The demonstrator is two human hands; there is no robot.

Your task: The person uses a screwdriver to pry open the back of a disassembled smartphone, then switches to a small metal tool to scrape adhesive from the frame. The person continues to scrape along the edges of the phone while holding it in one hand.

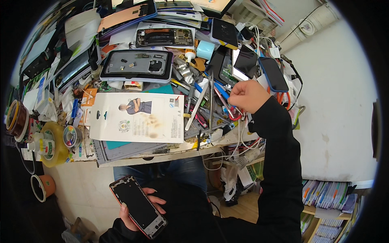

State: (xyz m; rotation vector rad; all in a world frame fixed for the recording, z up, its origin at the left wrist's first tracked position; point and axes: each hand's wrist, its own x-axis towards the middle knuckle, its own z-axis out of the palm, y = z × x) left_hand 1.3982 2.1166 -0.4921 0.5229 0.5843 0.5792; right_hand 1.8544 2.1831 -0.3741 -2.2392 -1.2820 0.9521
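My left hand [152, 198] is closed around a phone's bare mid-frame [137, 206] with a dark inner face and a reddish edge. It holds the frame tilted over my lap, thumb on the near side and fingers along the far edge. At the bench's right side my right hand [249, 96] is curled closed above a cluster of hand tools. Blue handles [221, 90] lie close to its fingertips; whatever is in its grip is hidden. Left of that hand are metal tweezers [211, 103] and a white flat stick [197, 106].
A printed white card [137, 117] covers the mat's front. Behind it sit a phone-shaped tray [135, 65] with small parts and an opened phone [164, 37]. Several phones, including a dark one [273, 74], crowd the right. Tape rolls [54, 143] stand left; cables [242, 137] hang off the edge.
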